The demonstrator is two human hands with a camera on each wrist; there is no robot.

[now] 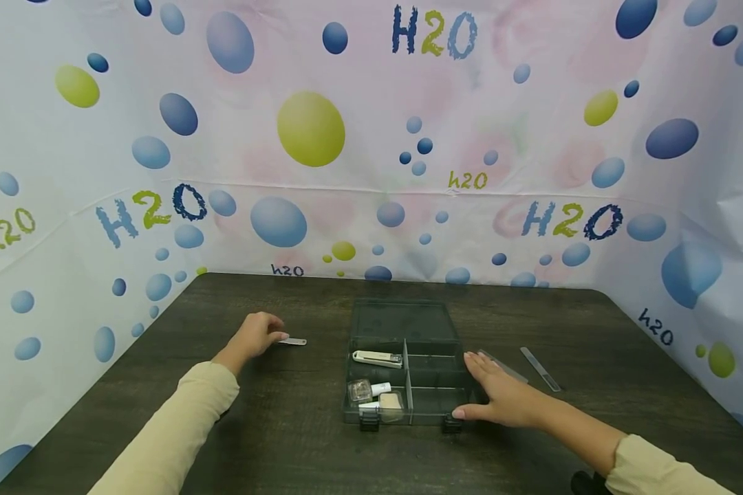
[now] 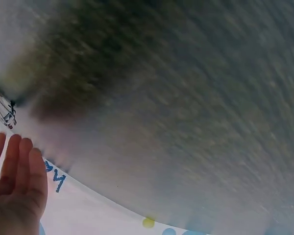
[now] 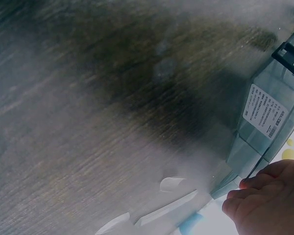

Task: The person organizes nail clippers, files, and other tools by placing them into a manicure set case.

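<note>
Silver tool — by left fingers | box — right fingers spread, touching

Left grip at lower left, dark grained tabletop, dotted white backdrop

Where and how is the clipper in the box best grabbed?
From above, probably: pinch the clipper at its slim middle, fingers across its long sides. It lies lengthwise left to right, and the walls of the open box hinder a sideways approach.
</note>
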